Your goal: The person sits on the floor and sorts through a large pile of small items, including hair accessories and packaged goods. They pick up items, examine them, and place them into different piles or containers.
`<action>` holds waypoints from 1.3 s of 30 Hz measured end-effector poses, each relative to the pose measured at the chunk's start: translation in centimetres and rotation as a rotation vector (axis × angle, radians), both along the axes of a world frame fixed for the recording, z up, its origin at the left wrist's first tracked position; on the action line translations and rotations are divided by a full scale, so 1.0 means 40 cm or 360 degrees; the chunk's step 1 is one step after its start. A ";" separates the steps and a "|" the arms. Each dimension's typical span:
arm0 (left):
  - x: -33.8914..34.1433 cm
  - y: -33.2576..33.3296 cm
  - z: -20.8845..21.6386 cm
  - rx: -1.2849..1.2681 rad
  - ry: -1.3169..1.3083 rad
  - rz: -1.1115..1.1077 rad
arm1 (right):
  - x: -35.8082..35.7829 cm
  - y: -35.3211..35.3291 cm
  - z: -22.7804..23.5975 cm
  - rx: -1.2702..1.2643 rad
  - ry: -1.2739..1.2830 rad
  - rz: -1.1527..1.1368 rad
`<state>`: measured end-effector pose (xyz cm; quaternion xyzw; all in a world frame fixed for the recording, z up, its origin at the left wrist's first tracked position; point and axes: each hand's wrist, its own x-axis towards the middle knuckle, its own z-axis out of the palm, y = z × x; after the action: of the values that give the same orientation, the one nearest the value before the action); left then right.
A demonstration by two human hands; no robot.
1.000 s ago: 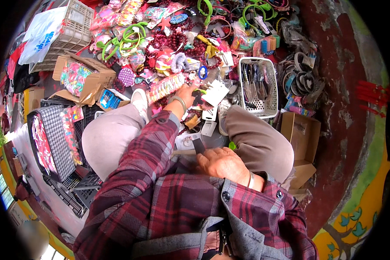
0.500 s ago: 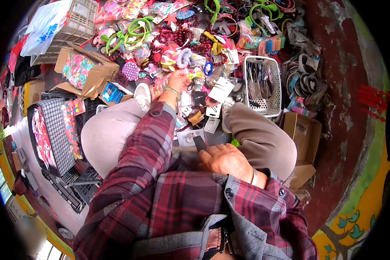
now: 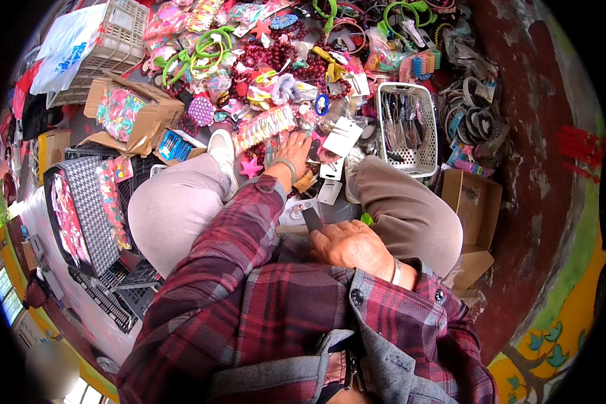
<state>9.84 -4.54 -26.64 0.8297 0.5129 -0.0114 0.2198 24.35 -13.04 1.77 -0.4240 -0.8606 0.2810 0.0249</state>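
Note:
My left hand [image 3: 292,156] lies palm down over the near edge of a heap of hair accessories, its fingers stretched out. Just beyond its fingertips is a packaged strip of multicoloured hair clips [image 3: 265,128]. A pink star-shaped piece [image 3: 250,167] rests left of my wrist. At my lap, my right hand [image 3: 354,246] is closed around a dark flat strip [image 3: 312,219], one end poking out past the fingers; the rest is hidden. White cards [image 3: 343,137] and a clear packet with a white card [image 3: 296,213] lie between my feet.
A white plastic basket [image 3: 382,111] of dark packaged items stands at the right, beside an open cardboard box [image 3: 475,212]. Left are a cardboard box of colourful packets [image 3: 156,118], a houndstooth box [image 3: 94,212] and a beige crate [image 3: 124,30]. Green headbands [image 3: 211,50] top the heap.
My left hand has drawn back toward me and slightly right, its fingers now flat and spread. The clip strip and pink star have come into plain view. My right hand has stayed put.

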 end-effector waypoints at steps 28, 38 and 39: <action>-0.050 0.210 0.114 -0.2073 -0.2627 0.0923 | -0.023 0.004 0.006 -0.0089 -0.0046 0.0091; -0.050 0.203 0.095 -0.1967 -0.2793 0.1256 | -0.022 0.008 0.008 -0.0164 -0.0033 0.0101; -0.046 0.202 0.082 -0.1860 -0.2780 0.1341 | -0.022 0.008 0.010 -0.0175 -0.0034 0.0096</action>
<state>8.01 3.54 -23.37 0.0850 0.3385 0.4089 0.8432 23.46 -12.73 2.17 -0.4016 -0.8565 0.3239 -0.0160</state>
